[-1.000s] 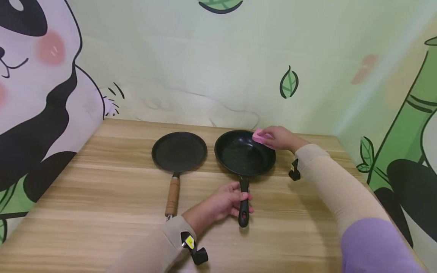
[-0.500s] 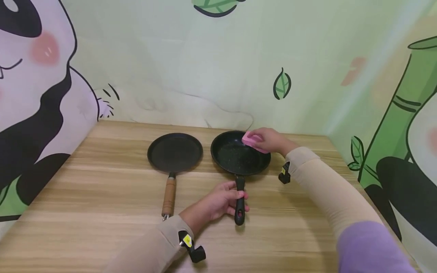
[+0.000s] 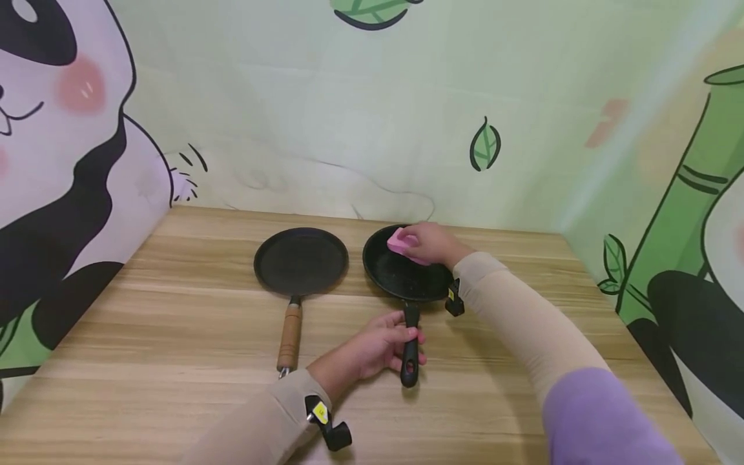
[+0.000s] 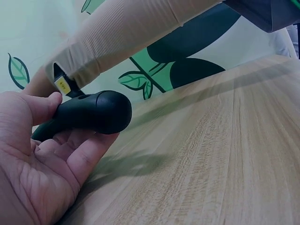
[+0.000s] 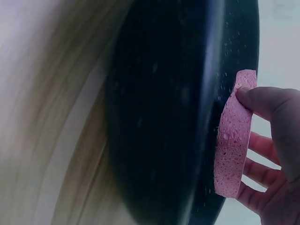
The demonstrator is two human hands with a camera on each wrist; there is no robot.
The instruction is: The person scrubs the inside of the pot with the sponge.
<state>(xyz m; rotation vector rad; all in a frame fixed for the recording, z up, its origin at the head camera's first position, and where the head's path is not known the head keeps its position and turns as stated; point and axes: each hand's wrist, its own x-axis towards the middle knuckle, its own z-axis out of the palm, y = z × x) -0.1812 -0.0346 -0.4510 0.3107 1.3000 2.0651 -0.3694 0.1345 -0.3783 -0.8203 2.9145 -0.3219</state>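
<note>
A black frying pan [image 3: 401, 278] sits toward the back of the table, its black handle [image 3: 410, 349] pointing at me. My left hand [image 3: 380, 345] grips that handle, thumb on top and fingers beneath, as the left wrist view also shows at the handle's rounded end [image 4: 105, 112]. In my right hand [image 3: 433, 244] is a pink sponge [image 5: 233, 140], pinched between thumb and fingers against the pan's inner surface near the far side. The sponge looks porous and slightly bent in the right wrist view. Part of the pan's right rim is hidden behind my right hand and wrist.
Left of the frying pan lies a flat black pan [image 3: 301, 261] with a wooden handle [image 3: 289, 336]. Both pans are on a wood-grain table [image 3: 174, 361]. A wall [image 3: 279, 116] with panda and bamboo drawings stands right behind the table.
My right hand has slid the sponge leftward across the pan, from its right rim toward the far middle. My left hand keeps its hold on the handle. The head view shifted slightly.
</note>
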